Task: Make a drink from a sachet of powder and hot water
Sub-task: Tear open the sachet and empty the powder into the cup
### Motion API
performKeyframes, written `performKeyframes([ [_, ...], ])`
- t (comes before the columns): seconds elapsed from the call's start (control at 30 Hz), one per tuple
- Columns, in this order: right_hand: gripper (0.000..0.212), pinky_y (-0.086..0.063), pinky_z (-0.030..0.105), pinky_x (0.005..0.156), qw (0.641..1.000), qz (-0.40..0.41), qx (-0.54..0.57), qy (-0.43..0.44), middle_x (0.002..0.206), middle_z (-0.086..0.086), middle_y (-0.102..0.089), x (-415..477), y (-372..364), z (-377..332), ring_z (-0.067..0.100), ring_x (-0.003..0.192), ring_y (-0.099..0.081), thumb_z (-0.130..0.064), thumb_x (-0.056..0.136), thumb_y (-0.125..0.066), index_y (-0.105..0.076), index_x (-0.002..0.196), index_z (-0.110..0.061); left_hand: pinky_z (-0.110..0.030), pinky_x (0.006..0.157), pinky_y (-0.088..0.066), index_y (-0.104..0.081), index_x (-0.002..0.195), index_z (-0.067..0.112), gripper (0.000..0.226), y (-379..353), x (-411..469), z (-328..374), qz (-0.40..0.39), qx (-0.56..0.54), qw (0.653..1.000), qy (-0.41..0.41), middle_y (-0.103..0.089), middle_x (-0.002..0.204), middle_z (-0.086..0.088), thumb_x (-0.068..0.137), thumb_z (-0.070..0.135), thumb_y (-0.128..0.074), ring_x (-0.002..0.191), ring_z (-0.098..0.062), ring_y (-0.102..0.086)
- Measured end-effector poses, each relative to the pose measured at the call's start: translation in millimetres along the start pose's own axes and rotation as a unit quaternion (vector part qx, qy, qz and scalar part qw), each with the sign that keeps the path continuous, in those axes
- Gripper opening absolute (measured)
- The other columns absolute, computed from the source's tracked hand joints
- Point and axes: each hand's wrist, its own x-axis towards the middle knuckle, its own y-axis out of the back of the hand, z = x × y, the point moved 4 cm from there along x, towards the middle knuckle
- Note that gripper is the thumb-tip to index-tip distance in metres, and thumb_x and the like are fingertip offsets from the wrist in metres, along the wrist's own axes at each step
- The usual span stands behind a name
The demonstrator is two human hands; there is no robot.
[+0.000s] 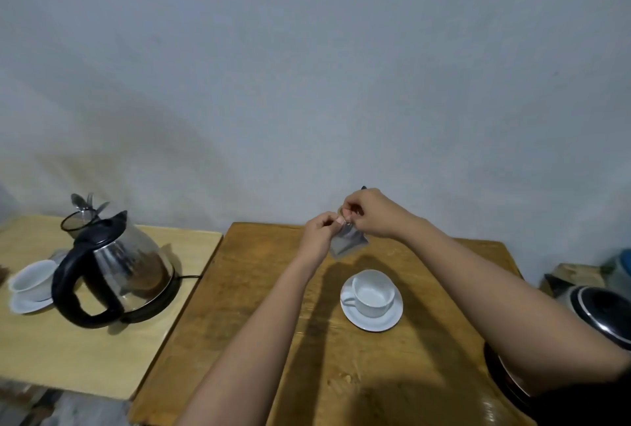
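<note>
A small silvery sachet (348, 242) hangs in the air above the far part of the brown wooden table (259, 289). My left hand (319, 234) and my right hand (370, 212) both pinch its top edge, fingers closed on it. Below and nearer to me stands an empty white cup (374, 292) on a white saucer (372, 320). A steel electric kettle (119, 265) with a black handle sits on the lighter side table (68, 350) at the left.
Behind the kettle stands a mesh holder with spoons (85, 210), and a second white cup on a saucer (32, 284) is at the far left. At the right edge, a second dark-lidded kettle (594, 309). A grey wall rises right behind the tables.
</note>
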Motion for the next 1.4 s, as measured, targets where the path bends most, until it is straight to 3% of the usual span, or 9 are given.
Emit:
performKeyframes([
  [0.2,0.013,-0.035,0.026,0.075,0.997,0.014,-0.050,0.064,0.087,-0.002,-0.052,-2.9,-4.2,-13.3,0.013,0.078,-0.044,-0.007,0.088,-0.051,-0.062,0.082,-0.010,-0.014,0.057,-0.042,-0.058,0.068,0.018,0.026,6.2,-4.3,3.9,0.003,-0.044,0.999,0.010,-0.058,0.072,0.000,0.090,0.007,-0.050,0.068,-0.010,-0.051],
  [0.37,0.017,-0.041,0.032,0.078,0.989,0.000,-0.078,0.122,0.094,0.011,-0.056,-7.3,-12.1,-19.4,0.013,0.084,-0.044,-0.005,0.088,-0.048,-0.064,0.092,-0.002,-0.005,0.050,-0.041,-0.056,0.066,0.016,0.031,9.1,-7.0,-1.6,0.022,-0.065,0.997,0.034,-0.057,0.071,-0.002,0.088,-0.002,-0.045,0.068,-0.009,-0.050],
  [0.57,0.019,-0.049,0.045,0.077,0.978,-0.001,-0.104,0.180,0.102,0.008,-0.057,-11.6,-24.0,-38.3,0.021,0.096,-0.054,-0.014,0.091,-0.047,-0.063,0.102,-0.010,-0.008,0.049,-0.046,-0.056,0.070,0.011,0.025,27.0,-6.4,-8.8,0.068,-0.111,0.990,0.046,-0.057,0.070,-0.006,0.083,-0.007,-0.043,0.068,-0.011,-0.054],
  [0.7,0.018,-0.048,0.044,0.082,0.983,-0.013,-0.072,0.169,0.102,0.007,-0.059,-8.8,-23.3,-37.2,0.022,0.093,-0.057,-0.014,0.092,-0.050,-0.063,0.103,-0.010,-0.015,0.056,-0.044,-0.054,0.067,0.015,0.028,32.3,-2.9,-12.2,0.085,-0.091,0.992,0.035,-0.056,0.070,-0.005,0.087,-0.003,-0.045,0.068,-0.012,-0.052],
  [0.8,0.014,-0.049,0.042,0.082,0.987,0.010,-0.051,0.152,0.096,-0.005,-0.054,-6.1,-23.0,-37.6,0.016,0.088,-0.054,-0.015,0.092,-0.049,-0.062,0.098,-0.014,-0.014,0.056,-0.042,-0.050,0.067,0.016,0.031,30.8,-4.8,-10.8,0.088,-0.071,0.993,0.023,-0.054,0.070,-0.002,0.094,0.006,-0.041,0.066,-0.010,-0.050],
  [1.0,0.011,-0.038,0.025,0.076,0.991,0.065,0.035,0.113,0.088,-0.002,-0.053,-3.0,-8.2,-33.7,0.015,0.080,-0.050,-0.008,0.089,-0.051,-0.060,0.085,-0.013,-0.024,0.069,-0.042,-0.058,0.081,0.018,0.021,30.8,-11.2,-8.5,0.000,-0.085,0.996,0.024,-0.060,0.082,-0.001,0.096,0.017,-0.044,0.077,-0.011,-0.053],
  [1.2,0.013,-0.037,0.017,0.074,0.991,0.062,0.037,0.110,0.087,-0.002,-0.055,-2.2,-8.9,-31.3,0.016,0.081,-0.052,-0.008,0.089,-0.051,-0.060,0.083,-0.016,-0.016,0.059,-0.050,-0.063,0.094,0.012,0.012,29.8,-20.6,-2.8,-0.127,-0.121,0.984,0.036,-0.068,0.074,0.007,0.093,0.016,-0.051,0.067,-0.003,-0.061],
  [1.3,0.015,-0.036,0.013,0.071,0.991,0.054,0.038,0.112,0.085,-0.001,-0.055,-1.4,-13.4,-31.0,0.016,0.080,-0.052,-0.007,0.089,-0.050,-0.057,0.080,-0.017,-0.020,0.045,-0.050,-0.064,0.089,0.011,0.014,31.9,-23.7,-2.3,-0.123,-0.126,0.983,0.042,-0.066,0.071,0.004,0.093,0.014,-0.051,0.060,-0.003,-0.062],
  [1.4,0.013,-0.040,0.022,0.072,0.992,0.039,0.035,0.114,0.086,0.000,-0.055,-0.9,-17.3,-32.3,0.017,0.082,-0.052,-0.009,0.090,-0.049,-0.057,0.083,-0.016,-0.017,0.048,-0.050,-0.066,0.087,0.014,0.015,37.8,-22.6,-6.4,-0.080,-0.094,0.992,0.032,-0.063,0.077,0.001,0.092,0.016,-0.052,0.063,-0.003,-0.062],
])
